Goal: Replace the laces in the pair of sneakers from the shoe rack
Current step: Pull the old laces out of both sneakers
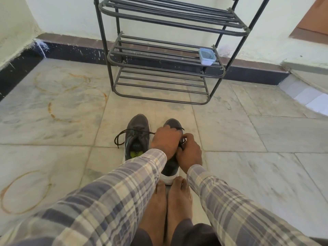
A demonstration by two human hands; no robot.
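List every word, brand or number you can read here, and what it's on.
No text is readable.
Green insole patch in the sneaker on the left: dark mark, too blurred to read.
Container on the rack: no label visible.

The person is wearing a long-sleeved plaid shirt point(110, 197) in grey-blue, cream and white, cuffs meeting the left hand point(166, 141) and right hand point(190, 154), plus dark trousers point(194, 234); feet point(179, 203) are going bare.
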